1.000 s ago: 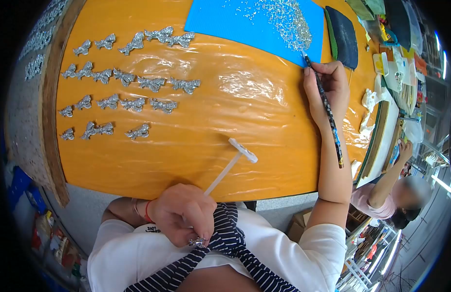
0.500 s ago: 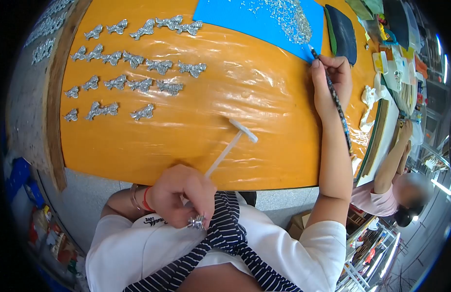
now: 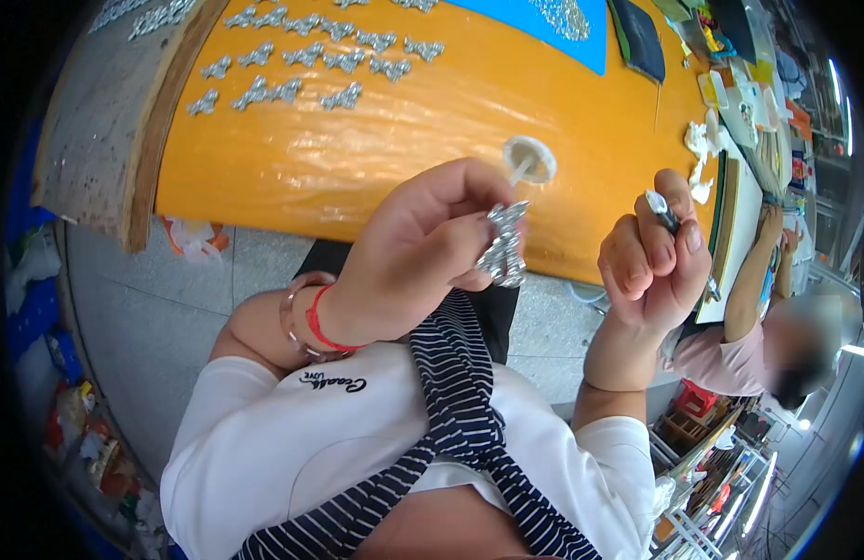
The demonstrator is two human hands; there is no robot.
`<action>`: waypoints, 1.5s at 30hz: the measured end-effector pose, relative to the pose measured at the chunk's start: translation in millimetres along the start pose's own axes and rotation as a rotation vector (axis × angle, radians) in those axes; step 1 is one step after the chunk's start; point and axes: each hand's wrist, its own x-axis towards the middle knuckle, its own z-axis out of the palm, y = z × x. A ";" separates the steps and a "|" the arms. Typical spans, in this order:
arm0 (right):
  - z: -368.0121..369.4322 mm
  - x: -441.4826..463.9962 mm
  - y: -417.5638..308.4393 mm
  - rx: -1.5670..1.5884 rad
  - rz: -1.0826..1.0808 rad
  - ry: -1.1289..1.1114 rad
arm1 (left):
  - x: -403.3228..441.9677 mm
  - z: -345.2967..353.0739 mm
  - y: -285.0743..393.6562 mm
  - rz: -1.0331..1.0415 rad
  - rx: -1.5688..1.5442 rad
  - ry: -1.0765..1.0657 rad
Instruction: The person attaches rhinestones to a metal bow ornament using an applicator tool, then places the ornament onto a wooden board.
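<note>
My left hand (image 3: 418, 247) is closed on a silver, sparkly animal-shaped figurine (image 3: 504, 245), tilted over the table's near edge. A white stick with a round disc (image 3: 528, 159) comes out beyond the same hand; whether it joins the figurine is hidden. In my right hand (image 3: 651, 257), raised to the right of the figurine and apart from it, is a dark patterned pen-like tool with a white tip (image 3: 656, 201). The tip points up and left, and the fingers curl round the barrel. Similar silver figurines (image 3: 341, 96) lie in rows on the orange table (image 3: 292, 177).
A blue sheet (image 3: 507, 14) with a heap of small glittering bits lies at the far side, beside a dark pad (image 3: 637, 39). Crumpled white tissue (image 3: 701, 149) is at the right edge. A wooden rail (image 3: 161, 140) borders the left. Another person (image 3: 731, 359) sits at right.
My left hand has risen and moved right, turning the figurine upward. My right hand has come back from the blue sheet towards me, tool still held. The view has shifted.
</note>
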 end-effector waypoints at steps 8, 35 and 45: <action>45.7 -74.9 31.4 -0.408 -0.397 0.090 | -35.9 10.7 -18.7 0.082 0.013 -0.182; 61.1 -107.3 34.1 -0.997 -0.520 -0.034 | -54.5 19.3 -30.2 0.418 0.287 -0.223; 63.8 -107.0 35.7 -1.289 -0.565 -0.063 | -54.5 17.2 -30.4 0.465 0.433 -0.192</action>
